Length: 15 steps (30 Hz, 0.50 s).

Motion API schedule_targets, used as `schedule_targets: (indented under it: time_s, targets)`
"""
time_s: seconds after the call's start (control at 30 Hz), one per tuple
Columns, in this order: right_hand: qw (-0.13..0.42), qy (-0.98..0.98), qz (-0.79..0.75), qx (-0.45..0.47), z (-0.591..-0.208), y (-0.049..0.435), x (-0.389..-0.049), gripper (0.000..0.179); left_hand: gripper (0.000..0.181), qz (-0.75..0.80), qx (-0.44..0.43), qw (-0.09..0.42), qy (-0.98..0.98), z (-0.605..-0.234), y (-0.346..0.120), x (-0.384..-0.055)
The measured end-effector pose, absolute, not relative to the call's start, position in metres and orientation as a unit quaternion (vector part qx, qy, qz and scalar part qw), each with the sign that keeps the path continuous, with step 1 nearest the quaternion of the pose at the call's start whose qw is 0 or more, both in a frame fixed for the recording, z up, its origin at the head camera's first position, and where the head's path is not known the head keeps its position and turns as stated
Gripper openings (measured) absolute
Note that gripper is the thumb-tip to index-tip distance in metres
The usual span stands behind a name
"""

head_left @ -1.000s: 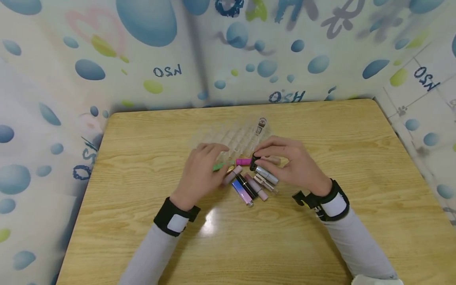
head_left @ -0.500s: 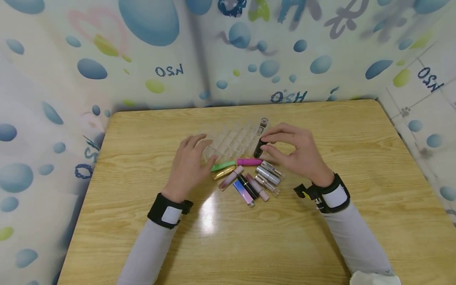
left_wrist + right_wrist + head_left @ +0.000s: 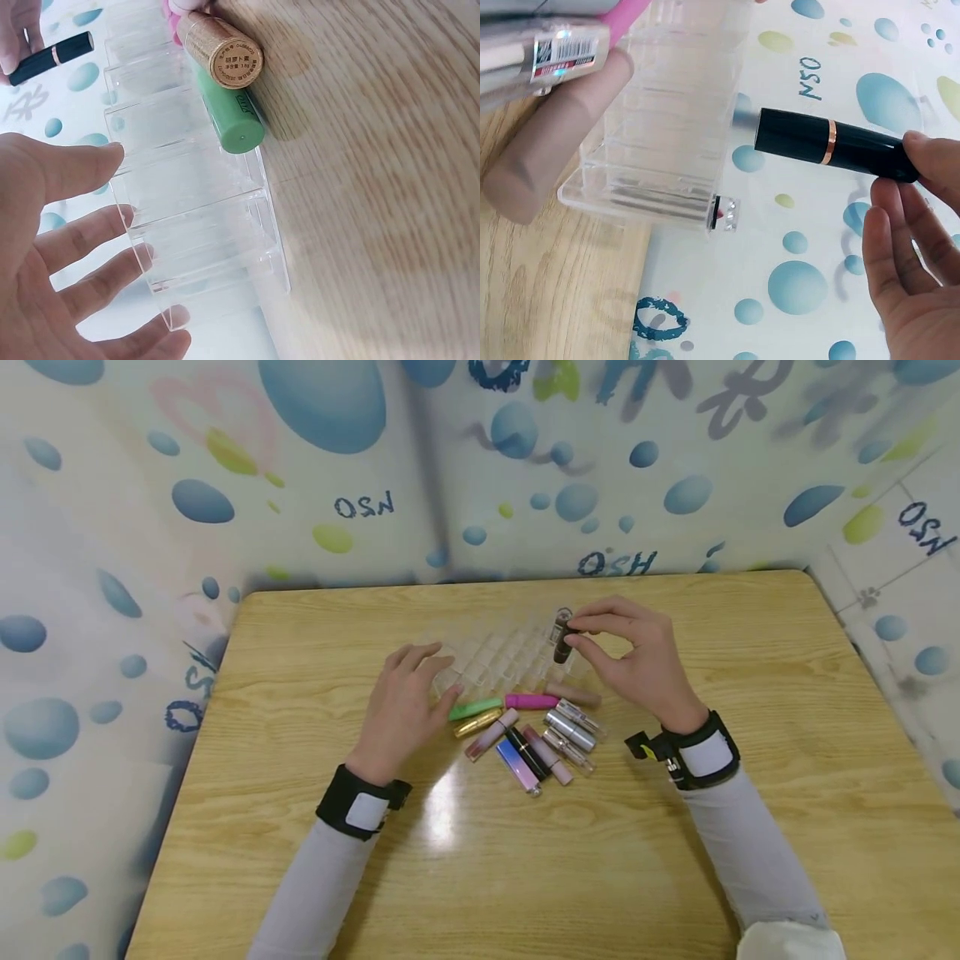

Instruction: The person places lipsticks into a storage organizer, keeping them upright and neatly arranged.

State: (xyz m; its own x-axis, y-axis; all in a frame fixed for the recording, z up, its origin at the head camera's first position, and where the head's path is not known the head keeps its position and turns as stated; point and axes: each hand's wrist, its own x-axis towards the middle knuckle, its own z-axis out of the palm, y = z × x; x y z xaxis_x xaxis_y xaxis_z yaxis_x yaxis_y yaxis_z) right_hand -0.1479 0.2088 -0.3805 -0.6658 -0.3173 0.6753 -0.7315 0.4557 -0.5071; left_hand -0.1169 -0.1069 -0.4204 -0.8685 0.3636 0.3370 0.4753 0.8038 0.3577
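Observation:
My right hand [image 3: 637, 660] pinches one end of a black lipstick [image 3: 832, 142] with a copper-coloured band, held above the back right part of a clear compartmented organizer [image 3: 487, 664]. One lipstick [image 3: 724, 213] with a clear, shiny end stands in the organizer's corner slot. My left hand [image 3: 401, 706] rests at the organizer's left end, its fingers spread and fingertips at the top rim [image 3: 124, 202]. In front of the organizer lie a green tube [image 3: 232, 116], a gold lipstick [image 3: 225, 56], a magenta tube [image 3: 531, 702] and a dull brown tube [image 3: 559, 142].
Nearer to me on the wooden table [image 3: 465, 877] lie several more cosmetics: a blue-purple lipstick [image 3: 517, 767], a black tube [image 3: 527, 753], pinkish tubes [image 3: 547, 756] and silver ones [image 3: 570, 731]. A patterned wall covering [image 3: 480, 468] rises behind the table.
My right hand has lifted the black lipstick up and back from the pile to over the organizer. The left hand has drawn left, from over the pile to the organizer's left end.

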Motion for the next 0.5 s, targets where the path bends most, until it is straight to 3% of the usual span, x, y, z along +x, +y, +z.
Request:
schedule_targets:
  time_s: [0.5]
  targets:
    - [0.269, -0.825, 0.409, 0.283, -0.391, 0.218, -0.165, 0.018, 0.04, -0.186, -0.229, 0.132, -0.946, -0.42, -0.104, -0.117]
